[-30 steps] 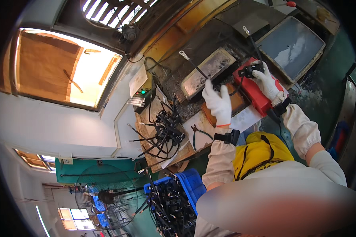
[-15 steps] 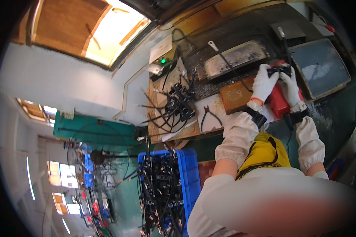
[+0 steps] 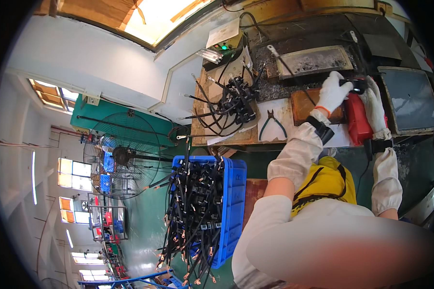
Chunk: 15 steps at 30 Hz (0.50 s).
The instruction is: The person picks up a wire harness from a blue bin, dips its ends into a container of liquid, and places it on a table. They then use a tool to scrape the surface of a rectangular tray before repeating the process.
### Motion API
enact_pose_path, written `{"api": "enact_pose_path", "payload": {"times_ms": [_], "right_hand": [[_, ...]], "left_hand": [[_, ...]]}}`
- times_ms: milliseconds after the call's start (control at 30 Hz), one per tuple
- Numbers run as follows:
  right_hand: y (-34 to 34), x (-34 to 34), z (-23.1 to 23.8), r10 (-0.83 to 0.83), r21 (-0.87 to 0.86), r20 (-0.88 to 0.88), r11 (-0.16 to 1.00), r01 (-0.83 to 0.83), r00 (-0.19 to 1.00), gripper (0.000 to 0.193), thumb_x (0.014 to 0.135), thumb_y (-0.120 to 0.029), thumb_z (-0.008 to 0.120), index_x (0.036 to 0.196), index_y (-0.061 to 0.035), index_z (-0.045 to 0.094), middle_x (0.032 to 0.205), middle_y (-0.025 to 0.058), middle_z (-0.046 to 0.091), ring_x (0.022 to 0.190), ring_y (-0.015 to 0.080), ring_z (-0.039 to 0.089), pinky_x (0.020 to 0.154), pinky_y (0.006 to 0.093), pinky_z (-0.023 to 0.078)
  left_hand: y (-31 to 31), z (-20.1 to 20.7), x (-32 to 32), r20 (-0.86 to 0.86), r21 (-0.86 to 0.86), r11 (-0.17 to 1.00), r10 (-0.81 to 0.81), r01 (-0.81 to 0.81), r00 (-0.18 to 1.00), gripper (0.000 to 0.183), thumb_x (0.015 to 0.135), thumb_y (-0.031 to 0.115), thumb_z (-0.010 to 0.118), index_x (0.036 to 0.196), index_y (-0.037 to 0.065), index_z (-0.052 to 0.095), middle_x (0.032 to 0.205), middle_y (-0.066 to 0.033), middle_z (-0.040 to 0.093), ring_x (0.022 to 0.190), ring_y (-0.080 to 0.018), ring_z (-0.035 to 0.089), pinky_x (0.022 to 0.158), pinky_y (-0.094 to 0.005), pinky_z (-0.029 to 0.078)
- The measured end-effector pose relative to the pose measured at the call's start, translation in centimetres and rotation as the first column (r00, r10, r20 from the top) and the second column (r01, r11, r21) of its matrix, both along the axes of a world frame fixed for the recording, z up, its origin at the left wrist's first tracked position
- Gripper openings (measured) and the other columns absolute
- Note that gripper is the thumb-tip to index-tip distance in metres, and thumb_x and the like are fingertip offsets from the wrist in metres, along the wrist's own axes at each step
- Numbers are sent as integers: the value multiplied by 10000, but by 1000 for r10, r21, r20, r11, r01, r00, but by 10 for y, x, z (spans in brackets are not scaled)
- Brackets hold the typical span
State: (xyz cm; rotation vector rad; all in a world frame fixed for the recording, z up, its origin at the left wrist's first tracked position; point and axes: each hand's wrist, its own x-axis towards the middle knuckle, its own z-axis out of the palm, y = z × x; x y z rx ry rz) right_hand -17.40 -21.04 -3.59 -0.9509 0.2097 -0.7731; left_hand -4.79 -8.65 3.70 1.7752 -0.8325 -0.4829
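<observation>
Black plastic, blocky connector point(image 3: 358, 85) held over the far end of the red tool point(image 3: 359, 123); long axis roughly crosswise, one end toward each hand. Left hand point(image 3: 331, 94), white knit glove with orange cuff edge, is pinched on the connector's left end, thumb and fingers closed round it. Right hand point(image 3: 374, 106), also gloved, lies against the right end, fingers pointing away from the person; can't tell how tightly they close. One black cable point(image 3: 293, 75) slants far-left from beside the left hand, shiny flat ring lug point(image 3: 273, 50) at its tip; a second cable point(image 3: 360, 58) points away from the right hand, also lug-ended. Joins to connector hidden by gloves. Red tool: smooth, elongated, long axis running away from the person, dark cord at near end. Left of it, rusty-brown rectangular block point(image 3: 317, 110), worn surface. Beyond, scuffed metal tray point(image 3: 318, 61), oblong, dull grey. Right, framed flat grey panel point(image 3: 410, 98), whitish smears. Pliers point(image 3: 272, 126) on white paper, tips pointing away, dark green handles spread. Further left, tangled black cable pile point(image 3: 236, 103). Ribbed blue plastic crate point(image 3: 234, 207) below, heaped with black cables, copper-coloured lugs.
</observation>
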Motion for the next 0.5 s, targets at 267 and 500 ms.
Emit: {"api": "enact_pose_path", "payload": {"times_ms": [267,500], "right_hand": [[-3,2,-2,40,70,12,997,-40,999,428,955,-180,433,1318,28,341,1307,181,419,1213,247,430,1024,363,362],[-6,19,-24,95,139,54,985,-102,994,413,964,-152,391,1327,33,328,1334,168,404,1227,243,424,1053,372,339]], "left_hand": [[121,9,49,270,151,944,245,-292,931,408,758,299,664,953,-38,541,769,-152,636,645,-189,639,615,-301,503],[270,8,84,403,176,820,445,-545,800,340,764,264,680,913,-18,563,766,-114,611,659,-131,595,620,-267,476]]}}
